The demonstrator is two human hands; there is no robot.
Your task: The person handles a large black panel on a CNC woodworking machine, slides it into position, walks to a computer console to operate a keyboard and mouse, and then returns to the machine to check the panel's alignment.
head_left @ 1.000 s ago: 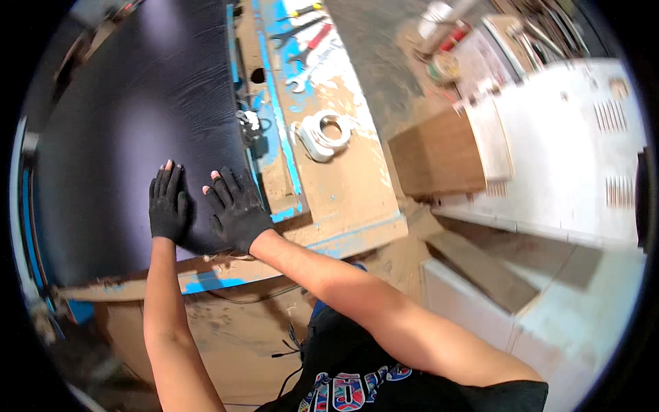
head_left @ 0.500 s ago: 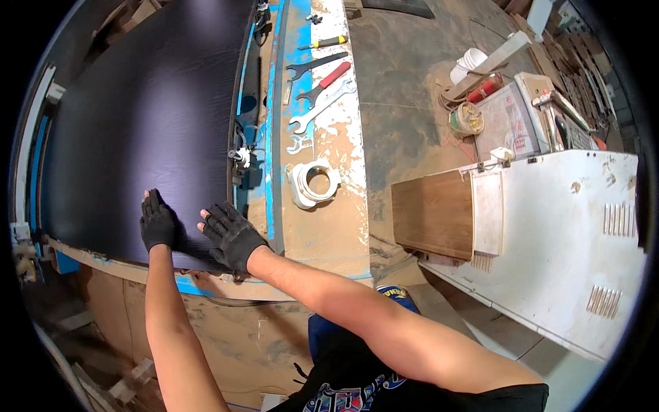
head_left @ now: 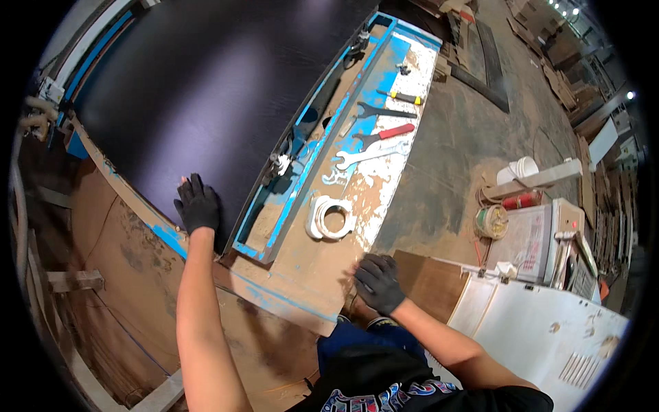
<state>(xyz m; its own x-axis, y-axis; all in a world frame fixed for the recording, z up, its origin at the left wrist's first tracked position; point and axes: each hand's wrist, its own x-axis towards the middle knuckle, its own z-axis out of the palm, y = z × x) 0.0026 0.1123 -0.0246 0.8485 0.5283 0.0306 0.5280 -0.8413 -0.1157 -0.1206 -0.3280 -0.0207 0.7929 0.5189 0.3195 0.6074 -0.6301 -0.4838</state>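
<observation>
My left hand [head_left: 198, 207], in a black glove with bare fingertips, lies flat on a large dark wood-grain panel [head_left: 226, 89], close to its near edge. Its fingers point away from me and nothing is in them. My right hand [head_left: 379, 283], gloved the same way, hovers by the right edge of the bench [head_left: 295, 285]. Its fingers are loosely bent and slightly apart, with no object seen in them. Nearest to it on the bench sits a white ring-shaped part [head_left: 315, 218] with a round hole.
Along the bench lie an open-end wrench [head_left: 367, 155], a red-handled spanner [head_left: 395, 133], a dark spanner [head_left: 388, 112] and a yellow-black tool [head_left: 401, 97]. A white metal cabinet [head_left: 528, 323] stands at the right. Beyond it are a white bucket [head_left: 519, 169] and a red cylinder [head_left: 523, 200].
My right hand has left the panel and moved right, past the bench edge. My left hand stays on the panel. The whole view has turned, so the bench now slants.
</observation>
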